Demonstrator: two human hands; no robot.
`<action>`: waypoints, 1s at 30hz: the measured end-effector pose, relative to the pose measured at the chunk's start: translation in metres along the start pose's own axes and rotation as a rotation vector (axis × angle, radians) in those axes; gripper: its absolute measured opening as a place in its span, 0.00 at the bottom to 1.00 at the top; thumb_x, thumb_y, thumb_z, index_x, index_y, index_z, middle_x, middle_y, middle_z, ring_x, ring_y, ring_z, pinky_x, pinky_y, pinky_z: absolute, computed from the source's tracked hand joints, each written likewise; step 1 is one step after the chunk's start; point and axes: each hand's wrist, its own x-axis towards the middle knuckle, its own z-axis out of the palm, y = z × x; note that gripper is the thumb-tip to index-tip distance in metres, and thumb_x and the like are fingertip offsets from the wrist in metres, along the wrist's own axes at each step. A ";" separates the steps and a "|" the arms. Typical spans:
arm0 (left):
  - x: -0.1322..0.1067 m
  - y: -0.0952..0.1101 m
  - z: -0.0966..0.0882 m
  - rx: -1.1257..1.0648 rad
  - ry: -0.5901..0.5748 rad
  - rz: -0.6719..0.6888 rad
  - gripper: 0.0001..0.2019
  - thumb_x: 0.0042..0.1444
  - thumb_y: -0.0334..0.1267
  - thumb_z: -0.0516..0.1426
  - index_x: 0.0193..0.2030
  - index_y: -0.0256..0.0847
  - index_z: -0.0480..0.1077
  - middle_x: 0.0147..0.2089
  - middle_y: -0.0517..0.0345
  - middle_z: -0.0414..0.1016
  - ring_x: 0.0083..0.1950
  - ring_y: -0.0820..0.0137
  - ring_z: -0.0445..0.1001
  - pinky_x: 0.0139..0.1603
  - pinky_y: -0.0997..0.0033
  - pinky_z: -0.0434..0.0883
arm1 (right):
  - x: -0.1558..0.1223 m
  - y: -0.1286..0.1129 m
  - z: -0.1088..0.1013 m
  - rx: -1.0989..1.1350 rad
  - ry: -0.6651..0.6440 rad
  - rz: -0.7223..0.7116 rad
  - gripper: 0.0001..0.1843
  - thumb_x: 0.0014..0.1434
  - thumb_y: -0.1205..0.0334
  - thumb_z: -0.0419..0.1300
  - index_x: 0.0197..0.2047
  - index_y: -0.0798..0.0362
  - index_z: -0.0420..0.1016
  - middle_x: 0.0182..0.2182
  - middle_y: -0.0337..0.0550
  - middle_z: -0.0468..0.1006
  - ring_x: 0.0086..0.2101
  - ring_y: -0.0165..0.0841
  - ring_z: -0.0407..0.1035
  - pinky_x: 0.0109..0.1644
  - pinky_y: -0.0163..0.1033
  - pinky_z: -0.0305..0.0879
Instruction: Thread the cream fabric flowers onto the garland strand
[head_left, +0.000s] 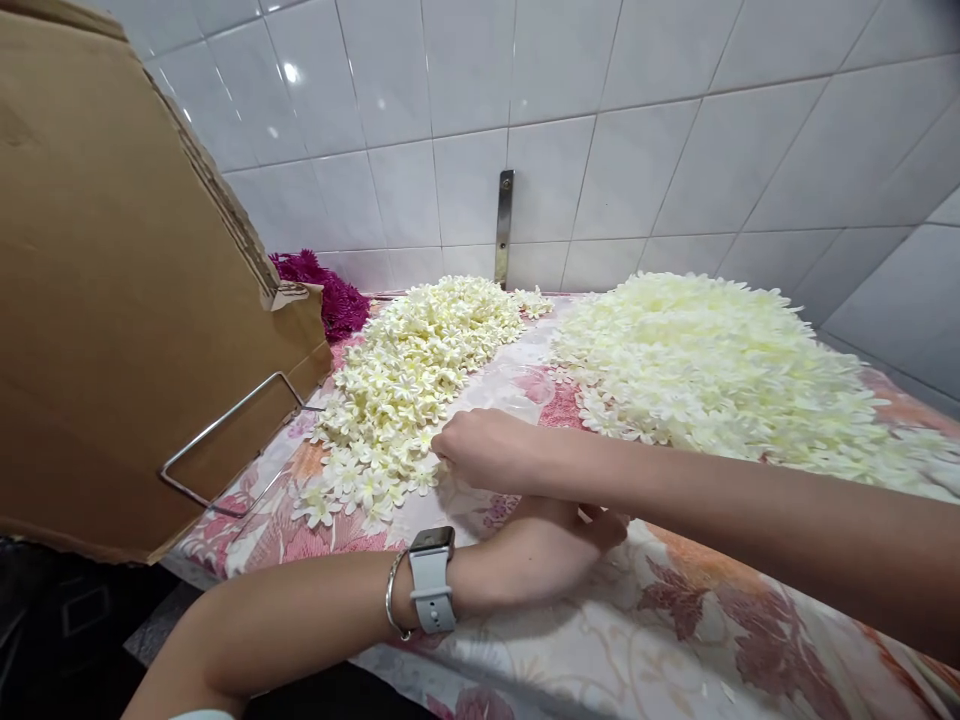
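Observation:
My arms cross over the patterned cloth. My right hand point(484, 450) reaches left across the top, fingers curled closed beside the lower edge of a pile of small cream-white flowers point(420, 350). What its fingers hold, if anything, is hidden. Below it my left hand point(544, 555), with a watch point(433, 580) and a silver bangle point(391, 595) at the wrist, points right. Its fingers are curled in and partly covered by the right forearm, and I cannot make out what they hold. A larger heap of pale greenish-white flowers point(712, 360) lies beyond the right forearm.
A tall cardboard sheet or box point(135, 280) stands at left, with a bent metal wire frame point(225, 430) against it. Magenta flowers point(337, 300) lie behind it. A metal strip point(504, 225) is fixed to the white tiled wall point(465, 90). Floral cloth point(585, 650) covers the surface.

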 end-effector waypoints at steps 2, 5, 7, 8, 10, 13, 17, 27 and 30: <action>0.001 0.002 0.002 0.043 -0.015 0.002 0.02 0.52 0.34 0.58 0.33 0.39 0.70 0.33 0.58 0.72 0.33 0.68 0.71 0.33 0.68 0.69 | -0.010 0.005 -0.003 0.127 0.047 0.007 0.06 0.58 0.70 0.57 0.30 0.57 0.73 0.28 0.41 0.76 0.29 0.29 0.70 0.33 0.36 0.67; 0.001 0.005 0.004 0.080 -0.002 0.015 0.03 0.49 0.29 0.55 0.30 0.41 0.67 0.31 0.58 0.70 0.33 0.66 0.69 0.32 0.69 0.65 | -0.035 0.011 -0.009 0.354 0.124 0.009 0.06 0.58 0.69 0.55 0.31 0.55 0.72 0.27 0.39 0.77 0.28 0.27 0.70 0.31 0.31 0.65; 0.002 0.005 0.005 0.080 -0.022 0.026 0.05 0.48 0.27 0.53 0.30 0.41 0.66 0.32 0.57 0.70 0.34 0.66 0.69 0.33 0.70 0.64 | -0.057 0.015 -0.011 0.466 0.175 0.047 0.08 0.61 0.64 0.52 0.32 0.54 0.70 0.26 0.38 0.75 0.27 0.27 0.69 0.29 0.31 0.65; 0.002 0.004 0.005 0.074 -0.046 0.031 0.06 0.48 0.26 0.52 0.30 0.41 0.66 0.32 0.57 0.71 0.34 0.67 0.69 0.32 0.70 0.64 | -0.069 0.018 -0.011 0.523 0.202 0.080 0.10 0.61 0.61 0.51 0.32 0.54 0.69 0.24 0.37 0.73 0.24 0.27 0.68 0.26 0.31 0.64; 0.004 0.002 0.006 0.057 -0.102 0.037 0.07 0.49 0.26 0.52 0.31 0.41 0.67 0.31 0.58 0.71 0.32 0.69 0.69 0.31 0.71 0.65 | -0.094 0.027 -0.011 0.730 0.271 0.183 0.11 0.61 0.56 0.51 0.31 0.53 0.67 0.21 0.35 0.69 0.20 0.27 0.64 0.21 0.32 0.60; 0.006 0.003 0.004 0.067 -0.160 0.037 0.07 0.52 0.29 0.52 0.37 0.40 0.70 0.34 0.57 0.72 0.34 0.70 0.70 0.34 0.72 0.66 | -0.126 0.046 -0.009 0.916 0.467 0.336 0.13 0.57 0.52 0.58 0.28 0.52 0.68 0.22 0.35 0.67 0.24 0.27 0.63 0.27 0.33 0.60; 0.008 0.006 0.002 0.092 -0.178 -0.030 0.07 0.55 0.35 0.54 0.40 0.39 0.70 0.33 0.57 0.71 0.33 0.71 0.69 0.33 0.73 0.66 | -0.152 0.074 -0.005 0.938 0.586 0.520 0.20 0.55 0.47 0.58 0.21 0.52 0.62 0.20 0.34 0.60 0.23 0.28 0.56 0.27 0.35 0.56; 0.007 0.003 0.005 0.097 -0.172 -0.039 0.08 0.55 0.35 0.54 0.40 0.40 0.70 0.29 0.60 0.70 0.31 0.72 0.68 0.32 0.73 0.65 | -0.155 0.088 -0.012 -0.410 0.646 0.662 0.22 0.61 0.49 0.49 0.19 0.52 0.60 0.20 0.42 0.65 0.22 0.32 0.58 0.23 0.36 0.47; 0.005 0.004 0.004 0.115 -0.188 0.018 0.09 0.54 0.32 0.53 0.40 0.39 0.72 0.32 0.58 0.72 0.33 0.70 0.69 0.35 0.72 0.65 | -0.126 0.058 -0.023 -0.595 0.661 0.467 0.16 0.60 0.58 0.53 0.23 0.54 0.68 0.25 0.45 0.70 0.24 0.31 0.61 0.25 0.35 0.50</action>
